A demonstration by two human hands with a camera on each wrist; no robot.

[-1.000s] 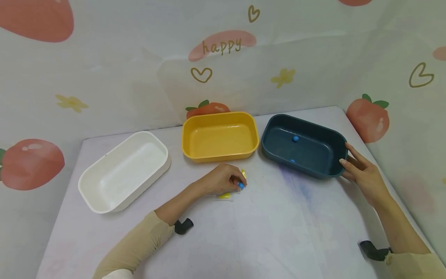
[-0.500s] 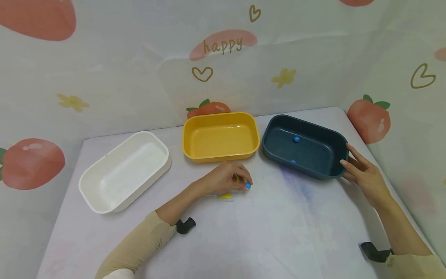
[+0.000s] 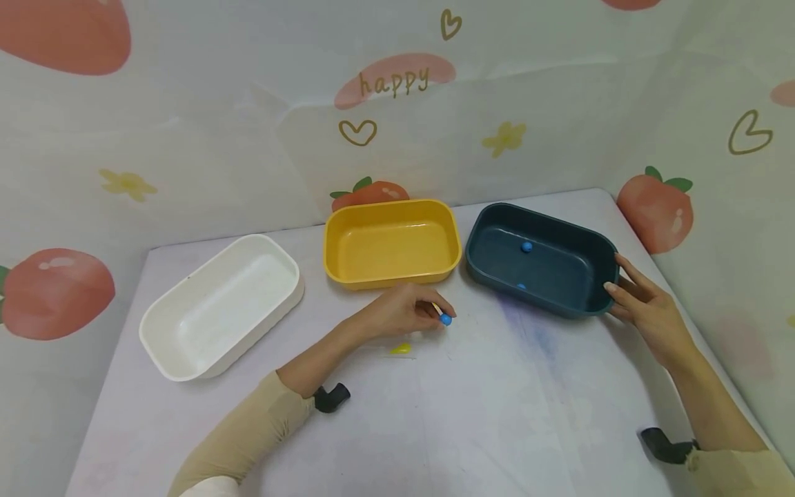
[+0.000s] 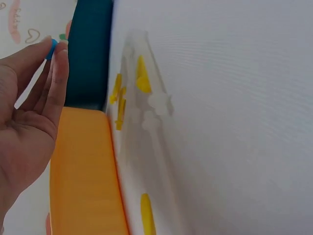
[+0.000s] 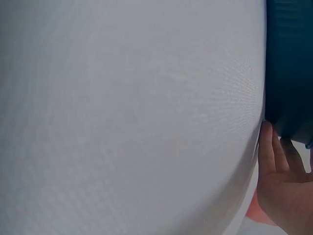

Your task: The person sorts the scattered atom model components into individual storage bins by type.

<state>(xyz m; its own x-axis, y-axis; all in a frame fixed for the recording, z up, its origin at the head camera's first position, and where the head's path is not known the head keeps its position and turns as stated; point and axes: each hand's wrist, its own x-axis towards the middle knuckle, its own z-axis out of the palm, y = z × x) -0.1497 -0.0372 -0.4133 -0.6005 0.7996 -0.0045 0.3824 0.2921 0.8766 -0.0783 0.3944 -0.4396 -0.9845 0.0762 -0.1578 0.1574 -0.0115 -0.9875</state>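
Observation:
My left hand [image 3: 400, 310] pinches a small blue ball [image 3: 446, 319] between thumb and fingertips, held above the table in front of the yellow tray [image 3: 391, 283]. The same pinch on the ball shows in the left wrist view. At the right, my right hand [image 3: 652, 321] grips the short end of the dark blue tray [image 3: 562, 269], thumb at the rim and other fingers along the outside. Inside that tray lie a blue ball [image 3: 526, 247] and a second blue piece [image 3: 522, 286], partly hidden by the near wall. Below my left hand is a yellow piece [image 3: 401, 348].
A white tray [image 3: 220, 310] stands slanted at the left. In the left wrist view, several small yellow pieces [image 4: 143, 78] and clear rod-like pieces [image 4: 159, 104] lie on the white tabletop [image 4: 244, 122]. A printed cloth [image 3: 248, 159] rises behind the table.
My left hand has lifted the blue ball and moved it slightly right and away from me. My right hand stays on the dark blue tray.

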